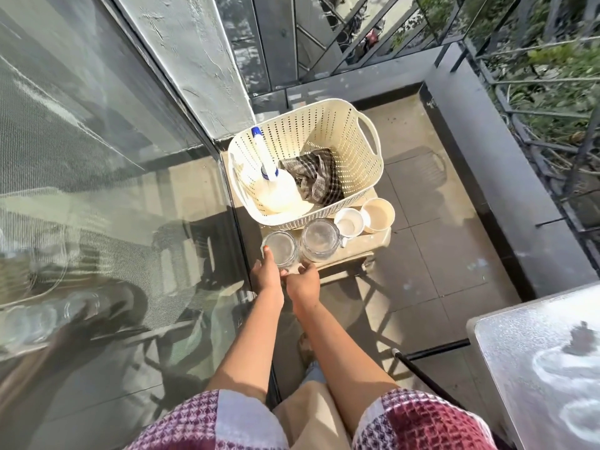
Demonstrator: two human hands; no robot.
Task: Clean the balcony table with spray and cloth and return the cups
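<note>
- Two hands meet at a clear glass (280, 250) on the 9 o'clock end of a low stool (373, 240) on a sunlit balcony.
- The left hand (266, 277) grips the glass from 6 o'clock, its thumb running up the side to the rim and a fingertip showing round the base.
- The right hand (303, 280) sits just beside it at 3 o'clock, fingers curled by the foot of the glass. Whether they grasp anything cannot be told.
- A second glass (319, 240) stands just at 3 o'clock of the first.
- Further along towards 2 o'clock stand a white cup (349, 222) and a beige cup (378, 215), touching each other. All four are upright in a row along the stool's near edge.
- Behind them, at 12 o'clock, a cream basket (357, 138) fills the rest of the stool.
- Inside it, a spray bottle (279, 190) with a blue nozzle stands at 9 o'clock, and a crumpled checked cloth (316, 177) lies against it at 3 o'clock.
- The table (519, 352) shows at 4 o'clock of the view, well apart from the stool, with pale swirl marks on its top.
- A glass door (97, 157) runs along the 9 o'clock side, mirroring the arms and glasses.
</note>
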